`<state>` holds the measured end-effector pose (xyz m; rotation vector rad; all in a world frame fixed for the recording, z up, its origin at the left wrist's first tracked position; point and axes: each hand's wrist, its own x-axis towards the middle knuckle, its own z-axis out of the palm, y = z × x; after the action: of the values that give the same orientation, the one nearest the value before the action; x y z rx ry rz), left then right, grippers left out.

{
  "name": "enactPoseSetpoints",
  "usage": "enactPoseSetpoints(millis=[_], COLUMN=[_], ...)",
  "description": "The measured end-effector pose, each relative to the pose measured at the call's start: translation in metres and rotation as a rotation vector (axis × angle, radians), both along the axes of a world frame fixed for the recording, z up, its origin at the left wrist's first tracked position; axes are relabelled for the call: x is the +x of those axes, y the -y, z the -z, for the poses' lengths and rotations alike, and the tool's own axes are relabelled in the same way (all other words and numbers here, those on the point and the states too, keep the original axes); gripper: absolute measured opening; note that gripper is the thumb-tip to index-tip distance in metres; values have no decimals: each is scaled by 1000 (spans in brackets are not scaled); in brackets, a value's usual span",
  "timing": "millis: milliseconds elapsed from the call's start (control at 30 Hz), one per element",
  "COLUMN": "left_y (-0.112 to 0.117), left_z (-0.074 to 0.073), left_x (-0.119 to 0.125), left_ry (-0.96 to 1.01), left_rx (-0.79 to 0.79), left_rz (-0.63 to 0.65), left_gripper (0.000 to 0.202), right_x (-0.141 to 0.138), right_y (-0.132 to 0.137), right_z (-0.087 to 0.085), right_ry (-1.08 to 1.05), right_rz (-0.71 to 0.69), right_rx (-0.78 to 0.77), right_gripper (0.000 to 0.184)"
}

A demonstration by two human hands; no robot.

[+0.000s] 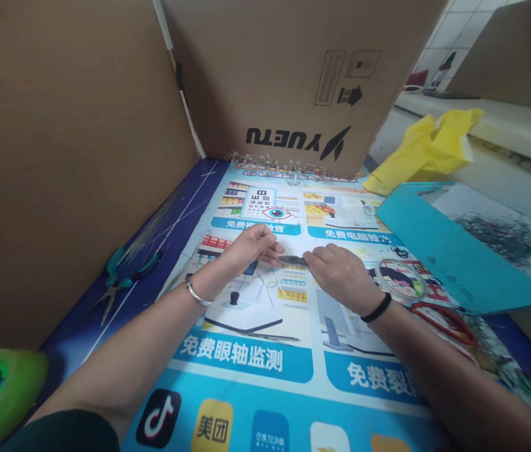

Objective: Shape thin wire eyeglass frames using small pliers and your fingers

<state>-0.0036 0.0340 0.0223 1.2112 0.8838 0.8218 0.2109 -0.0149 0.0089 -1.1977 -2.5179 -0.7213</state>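
Note:
My left hand (253,246) and my right hand (341,271) meet over a printed poster (265,351) that covers the table. Both are pinched closed on a small dark metal piece (294,260) held between them, the left at its left end, the right at its right end. Thin wire loops (265,285) lie on the poster just below the hands. A silver bangle is on my left wrist and a black band on my right wrist.
Teal-handled pliers (122,276) lie at the left. Cardboard walls (72,138) stand left and behind. A blue sheet (454,257), a clear tape ring (400,276), red-handled scissors (444,320), a wire pile (501,232) and a yellow bag (428,150) are at the right. A green object (2,389) sits bottom left.

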Motion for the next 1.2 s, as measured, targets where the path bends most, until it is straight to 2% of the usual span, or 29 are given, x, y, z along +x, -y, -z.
enactPoseSetpoints(millis=[367,533,633,867,1200], left_y=[1,2,3,2,0], left_z=[-1,-3,-6,-5,1], left_x=[1,2,2,3,1], left_ry=[-28,-32,-43,-57,-23], left_rx=[63,69,54,6,-60], left_rz=[55,69,38,-1,-8], left_gripper=[19,18,15,17,21], right_x=[1,2,2,2,1], right_y=[0,-2,-2,-2,-3], right_z=[-4,-4,-1,7,2], right_ry=[-159,-200,-200,-112,-7], right_rz=[91,91,92,14,-1], right_rx=[-398,-500,-453,-153,-9], right_gripper=[19,16,18,18,16])
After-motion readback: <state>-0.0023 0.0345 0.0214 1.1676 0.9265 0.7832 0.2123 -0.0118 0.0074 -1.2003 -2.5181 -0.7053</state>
